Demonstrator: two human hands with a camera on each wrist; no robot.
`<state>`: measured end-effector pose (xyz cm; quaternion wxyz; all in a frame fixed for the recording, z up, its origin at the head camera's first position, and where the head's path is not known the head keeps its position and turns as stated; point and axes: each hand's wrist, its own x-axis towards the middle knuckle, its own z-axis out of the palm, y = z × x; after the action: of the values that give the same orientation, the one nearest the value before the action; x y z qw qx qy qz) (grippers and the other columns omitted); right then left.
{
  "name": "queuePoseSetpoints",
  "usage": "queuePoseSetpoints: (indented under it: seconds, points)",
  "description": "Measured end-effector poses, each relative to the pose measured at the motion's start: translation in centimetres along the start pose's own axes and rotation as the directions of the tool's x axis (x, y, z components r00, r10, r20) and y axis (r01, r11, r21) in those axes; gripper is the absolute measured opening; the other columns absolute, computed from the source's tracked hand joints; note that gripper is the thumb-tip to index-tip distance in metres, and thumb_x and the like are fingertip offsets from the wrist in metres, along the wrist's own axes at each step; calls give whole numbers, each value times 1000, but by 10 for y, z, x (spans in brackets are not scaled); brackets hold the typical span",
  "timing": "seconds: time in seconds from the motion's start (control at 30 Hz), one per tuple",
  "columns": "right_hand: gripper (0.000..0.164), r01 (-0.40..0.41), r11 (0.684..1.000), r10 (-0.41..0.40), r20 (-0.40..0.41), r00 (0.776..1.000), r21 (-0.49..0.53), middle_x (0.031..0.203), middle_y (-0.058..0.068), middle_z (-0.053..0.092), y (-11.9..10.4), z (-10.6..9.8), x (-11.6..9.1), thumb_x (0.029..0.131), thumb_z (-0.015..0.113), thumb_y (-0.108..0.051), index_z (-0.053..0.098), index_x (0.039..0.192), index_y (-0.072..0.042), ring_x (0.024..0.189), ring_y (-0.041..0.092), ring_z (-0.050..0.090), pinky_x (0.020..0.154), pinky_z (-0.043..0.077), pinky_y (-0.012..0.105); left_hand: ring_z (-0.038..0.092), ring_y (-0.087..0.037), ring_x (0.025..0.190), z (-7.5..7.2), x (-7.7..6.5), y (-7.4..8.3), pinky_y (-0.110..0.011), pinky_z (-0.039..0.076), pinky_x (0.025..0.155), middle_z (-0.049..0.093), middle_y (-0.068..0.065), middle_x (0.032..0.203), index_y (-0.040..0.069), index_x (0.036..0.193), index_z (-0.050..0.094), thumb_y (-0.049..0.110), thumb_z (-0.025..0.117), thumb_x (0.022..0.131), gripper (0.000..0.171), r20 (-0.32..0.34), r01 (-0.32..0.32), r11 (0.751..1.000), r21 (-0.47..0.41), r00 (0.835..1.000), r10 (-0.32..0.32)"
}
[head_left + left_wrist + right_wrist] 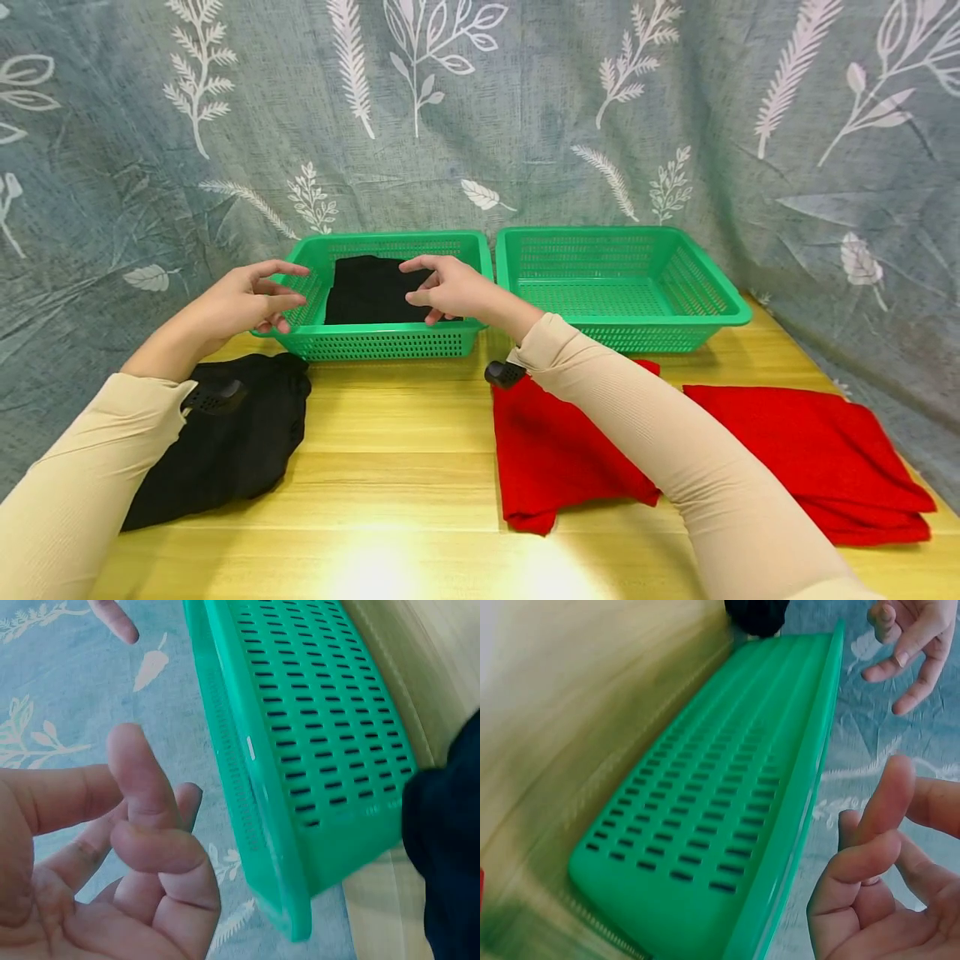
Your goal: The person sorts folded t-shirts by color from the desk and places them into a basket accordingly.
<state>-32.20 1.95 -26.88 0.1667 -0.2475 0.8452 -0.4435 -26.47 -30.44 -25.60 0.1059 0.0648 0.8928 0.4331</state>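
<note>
A folded black cloth (pixel 367 292) lies inside the left green basket (pixel 375 342). Over the left end of that basket hovers my left hand (pixel 243 302), fingers loosely bent and holding nothing. My right hand (pixel 453 290) is above the basket's right end, partly covering the cloth in the head view; it too holds nothing. Both wrist views show the hands, left (pixel 127 862) and right (pixel 892 877), beside the basket's rim with loosely bent fingers. The cloth inside the basket is hidden from both wrist cameras.
To the right stands a second green basket (pixel 622 329) with nothing in it. Another black cloth (pixel 232 450) lies at the table's left. Red cloth (pixel 562 467) lies under my right forearm, and more folded red cloth (pixel 825 458) sits farther right. A patterned curtain (pixel 525 117) hangs behind.
</note>
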Motion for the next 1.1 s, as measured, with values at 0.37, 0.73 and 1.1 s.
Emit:
queuePoseSetpoints:
  seconds: [0.37, 0.73, 1.1]
  points:
    - [54, 77, 997, -73, 110, 991, -25, 114, 14, 74, -9, 32, -6, 109, 66, -19, 49, 160, -24, 75, 23, 77, 67, 51, 28, 69, -19, 78, -12, -36, -23, -32, 51, 67, 60, -17, 139, 13, 167, 33, 25, 62, 111, 63, -27, -9, 999, 36, 1000, 10]
    - [55, 190, 973, -152, 254, 955, -129, 112, 5, 75, -24, 84, -15, 108, 67, -18, 50, 160, -26, 71, 18, 79, 89, 54, 25, 71, -21, 73, -20, -85, -77, -31, 51, 62, 65, -21, 132, 3, 166, 31, 25, 57, 114, 62, -83, 30, 988, 150, 996, -18]
    - [65, 235, 959, -140, 455, 879, -160, 114, 2, 77, -44, 136, -28, 108, 68, -23, 40, 166, -25, 80, 22, 82, 93, 50, 15, 70, -23, 71, -17, -126, -122, -33, 47, 58, 51, -42, 143, -5, 166, 25, 35, 47, 117, 67, -97, 153, 957, 245, 986, -133]
